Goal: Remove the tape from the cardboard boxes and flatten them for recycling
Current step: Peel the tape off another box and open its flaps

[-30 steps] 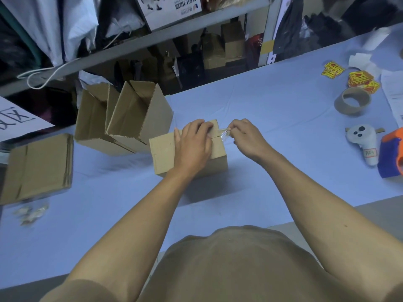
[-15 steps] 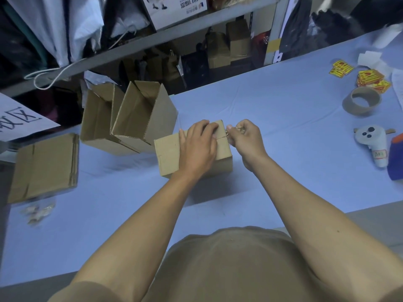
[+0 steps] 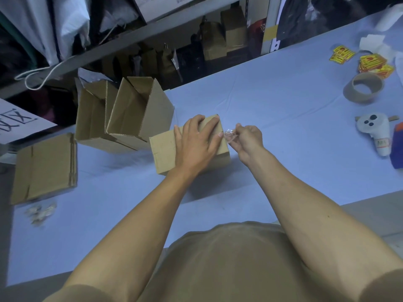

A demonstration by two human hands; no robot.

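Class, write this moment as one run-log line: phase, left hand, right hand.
phase: peeling tape | left hand: presses flat on closed box | right hand: pinches clear tape at box's right edge

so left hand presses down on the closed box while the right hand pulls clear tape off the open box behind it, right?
Not quite. In the head view the right hand pinches clear tape coming off the same closed box the left hand presses, not the open box behind.

Plain brown cardboard box [image 3: 165,151] under the left hand's fingers [image 3: 209,129]; the tape [image 3: 229,136] pinched at the right hand's fingertips [image 3: 238,130] looks clear, glinting. Pale blue table cover [image 3: 272,110] beyond them; yellow-and-red stickers [image 3: 374,64] farther right.
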